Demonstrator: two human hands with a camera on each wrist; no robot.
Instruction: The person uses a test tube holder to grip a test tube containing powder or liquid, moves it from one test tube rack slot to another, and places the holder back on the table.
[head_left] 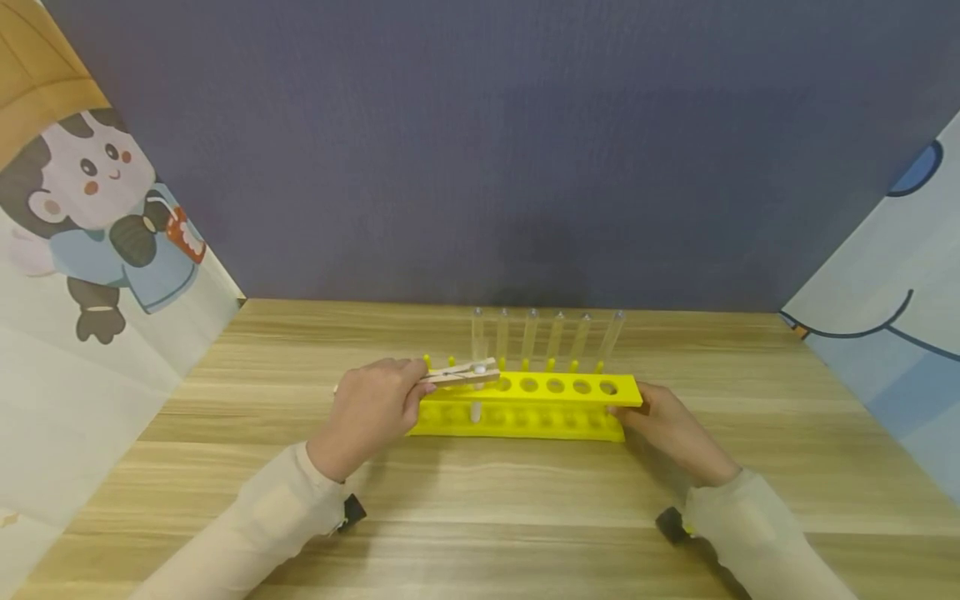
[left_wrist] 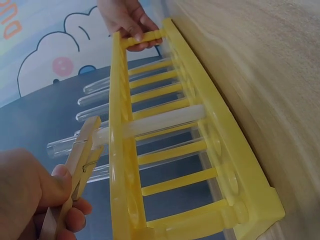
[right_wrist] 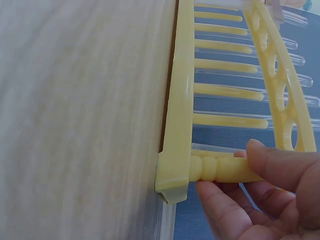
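Note:
A yellow test tube rack [head_left: 528,386] stands on the table, with a row of holes in its top and pegs along the back. My left hand [head_left: 372,408] pinches a wooden test tube clamp [left_wrist: 82,150]. The clamp's jaws are around the upper part of a clear test tube [left_wrist: 165,122] with white contents. That tube passes through a hole in the rack's top, and its lower end is at the bottom shelf. My right hand [head_left: 671,429] grips the post [right_wrist: 225,169] at the rack's right end, thumb on one side and fingers on the other.
Several clear tubes [head_left: 531,333] sit upside down on the pegs behind the rack. Wood-grain table [head_left: 480,508] surrounds it. A dark panel [head_left: 480,167] rises at the back, with cartoon-printed sheets [head_left: 112,333] at the sides.

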